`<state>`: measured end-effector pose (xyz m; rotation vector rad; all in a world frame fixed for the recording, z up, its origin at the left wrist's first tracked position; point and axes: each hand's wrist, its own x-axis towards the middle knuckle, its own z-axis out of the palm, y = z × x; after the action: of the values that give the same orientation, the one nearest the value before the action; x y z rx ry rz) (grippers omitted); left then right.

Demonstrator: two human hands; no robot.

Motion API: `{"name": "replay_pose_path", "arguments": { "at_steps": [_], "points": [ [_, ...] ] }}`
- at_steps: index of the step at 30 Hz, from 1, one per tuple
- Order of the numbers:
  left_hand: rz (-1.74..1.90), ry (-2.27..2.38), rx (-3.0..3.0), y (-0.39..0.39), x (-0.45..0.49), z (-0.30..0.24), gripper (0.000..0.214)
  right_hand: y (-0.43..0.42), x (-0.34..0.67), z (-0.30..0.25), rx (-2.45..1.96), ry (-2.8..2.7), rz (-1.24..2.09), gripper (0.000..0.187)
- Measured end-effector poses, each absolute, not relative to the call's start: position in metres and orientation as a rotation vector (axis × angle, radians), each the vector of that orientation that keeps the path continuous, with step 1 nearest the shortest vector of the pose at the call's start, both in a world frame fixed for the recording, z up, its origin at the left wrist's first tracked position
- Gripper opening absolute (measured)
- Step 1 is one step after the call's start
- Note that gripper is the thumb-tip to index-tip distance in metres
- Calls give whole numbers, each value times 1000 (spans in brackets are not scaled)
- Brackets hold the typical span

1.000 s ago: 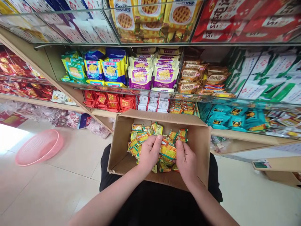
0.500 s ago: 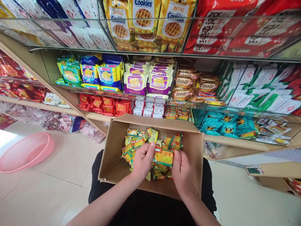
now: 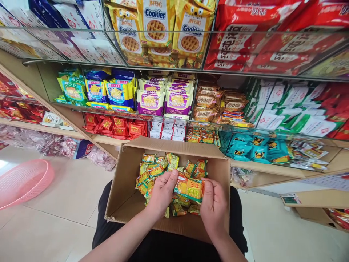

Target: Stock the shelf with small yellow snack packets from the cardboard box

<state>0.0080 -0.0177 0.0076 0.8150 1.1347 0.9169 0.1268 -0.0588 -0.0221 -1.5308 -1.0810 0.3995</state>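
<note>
At far left a round pink plastic mesh basket sits on the tiled floor, well apart from the tan cardboard box that rests across the person's black-trousered lap. Small yellow-and-green plastic-wrapped packets lie loose in the box, most heaped toward its left half. For this two-handed hold, a light, even pinch at both ends would probably serve best, with the printed face level and no squeeze on the middle, which may crumble. The left hand has its thumb pressed on the left end of a flat orange-and-yellow plastic packet, its fingers curled beneath and mostly hidden. That packet lies between the hands, face up, above the heap. The right hand clamps the right end between thumb and bent forefinger; how its other fingers bear on the wrapper cannot be told.
</note>
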Motion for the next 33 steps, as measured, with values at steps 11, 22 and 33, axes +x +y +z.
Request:
{"name": "replay_pose_path", "arguments": {
  "at_steps": [11,22,33],
  "points": [
    [881,1087,1031,-7,7,15,40,-58,132,-36,-1482,-1173,322,18],
    [919,1219,1519,-9,7,12,41,-56,154,-18,-1396,-1129,873,26],
    [575,1014,2640,67,20,35,37,-21,260,-12,-1743,-1103,372,45]
  ]
}}
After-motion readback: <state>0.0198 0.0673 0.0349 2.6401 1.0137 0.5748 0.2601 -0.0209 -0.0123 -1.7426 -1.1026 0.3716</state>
